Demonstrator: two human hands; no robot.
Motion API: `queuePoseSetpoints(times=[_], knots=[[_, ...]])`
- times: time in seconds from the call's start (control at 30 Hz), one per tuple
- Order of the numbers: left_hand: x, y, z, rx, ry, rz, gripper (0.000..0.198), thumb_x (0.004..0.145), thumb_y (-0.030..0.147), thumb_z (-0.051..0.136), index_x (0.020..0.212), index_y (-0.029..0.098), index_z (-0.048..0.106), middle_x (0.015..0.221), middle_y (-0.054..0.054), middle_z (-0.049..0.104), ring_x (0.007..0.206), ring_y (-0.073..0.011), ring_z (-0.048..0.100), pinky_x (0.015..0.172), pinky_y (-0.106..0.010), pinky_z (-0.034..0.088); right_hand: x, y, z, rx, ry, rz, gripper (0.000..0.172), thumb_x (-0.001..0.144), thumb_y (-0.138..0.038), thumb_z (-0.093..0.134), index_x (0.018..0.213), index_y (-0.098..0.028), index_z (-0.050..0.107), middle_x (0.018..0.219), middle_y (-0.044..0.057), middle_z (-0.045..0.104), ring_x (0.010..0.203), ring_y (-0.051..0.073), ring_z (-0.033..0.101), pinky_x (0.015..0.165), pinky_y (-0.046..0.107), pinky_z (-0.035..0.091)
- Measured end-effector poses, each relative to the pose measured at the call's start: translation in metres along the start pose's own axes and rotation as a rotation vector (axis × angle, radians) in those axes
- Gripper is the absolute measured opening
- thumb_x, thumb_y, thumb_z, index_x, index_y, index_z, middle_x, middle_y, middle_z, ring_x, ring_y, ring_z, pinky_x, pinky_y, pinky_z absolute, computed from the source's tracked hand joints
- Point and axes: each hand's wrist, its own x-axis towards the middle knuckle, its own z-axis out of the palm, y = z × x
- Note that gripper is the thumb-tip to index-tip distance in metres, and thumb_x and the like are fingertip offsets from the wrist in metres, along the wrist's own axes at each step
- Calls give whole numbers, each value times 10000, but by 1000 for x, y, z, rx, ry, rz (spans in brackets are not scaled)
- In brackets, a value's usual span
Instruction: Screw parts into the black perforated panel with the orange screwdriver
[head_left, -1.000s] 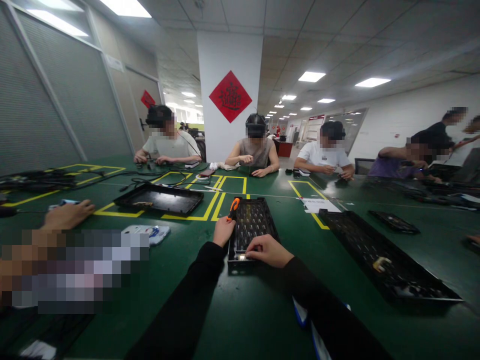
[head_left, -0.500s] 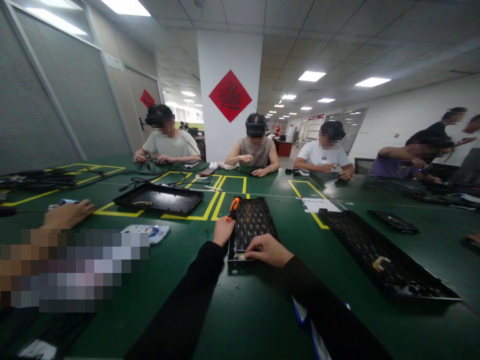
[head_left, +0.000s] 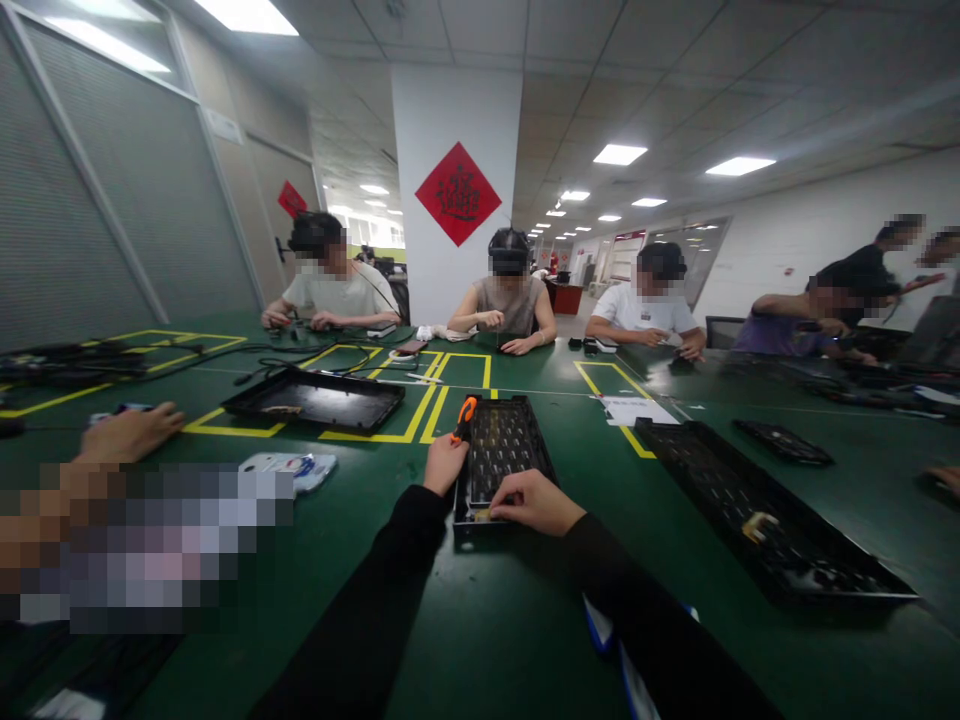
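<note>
A black shallow case (head_left: 504,455) with rows of small pale marks lies on the green table in front of me. At its left edge my left hand (head_left: 445,464) is closed around an orange-and-black handled tool (head_left: 466,416), whose exact kind I cannot make out. My right hand (head_left: 538,500) reaches over the near end of the case, thumb and fingers pinched together. By those fingertips sits a small pale piece (head_left: 481,516) inside the case; whether they grip it is hidden.
A second black case (head_left: 757,500) stands to the right, with a flat black part (head_left: 784,441) behind it. An empty-looking black tray (head_left: 330,398) lies at left. Another person's hand (head_left: 135,432) rests near a white-and-blue packet (head_left: 300,470). People sit across the table (head_left: 517,630).
The view has shifted very slightly. Both my hands stay at the case, and the pale piece by my right fingertips looks a little different; nothing else has visibly changed.
</note>
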Motion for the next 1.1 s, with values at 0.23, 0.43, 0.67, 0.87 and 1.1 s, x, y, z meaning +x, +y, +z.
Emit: queuePoseSetpoints(times=[0.23, 0.43, 0.67, 0.87, 1.1], knots=[[1, -3, 1, -12, -5, -2, 181, 636, 234, 436, 488, 172, 353, 454, 48, 360, 474, -81, 336, 487, -228, 215, 0, 0, 1, 44, 10, 21, 234, 733, -362, 616, 781, -149, 700, 683, 23, 631, 563, 84, 467, 536, 195, 339], [-1, 0, 0, -6, 2, -1, 201, 640, 237, 434, 477, 172, 336, 451, 44, 361, 479, -83, 342, 490, -228, 218, 0, 3, 2, 58, -18, 79, 272, 721, -389, 617, 794, -139, 698, 663, 20, 614, 533, 76, 429, 492, 192, 311], [-2, 3, -1, -5, 8, -1, 204, 633, 235, 436, 477, 174, 319, 448, 46, 348, 475, -82, 330, 486, -229, 209, 0, -1, -1, 95, -16, 77, 274, 701, -387, 641, 792, -135, 699, 647, 10, 584, 521, 70, 387, 474, 198, 284], [0, 1, -1, 9, -2, 0, 195, 627, 234, 438, 470, 172, 339, 444, 43, 359, 472, -82, 330, 483, -229, 204, 0, -1, 0, 77, -5, 52, 258, 692, -376, 654, 773, -136, 706, 635, 10, 590, 533, 74, 403, 490, 200, 291], [0, 0, 0, -7, -6, -5, 188, 631, 241, 439, 481, 170, 350, 444, 51, 338, 468, -79, 320, 478, -223, 204, 0, 0, 1, 83, -4, 62, 274, 725, -381, 620, 792, -129, 705, 608, 9, 587, 513, 69, 393, 482, 195, 284]])
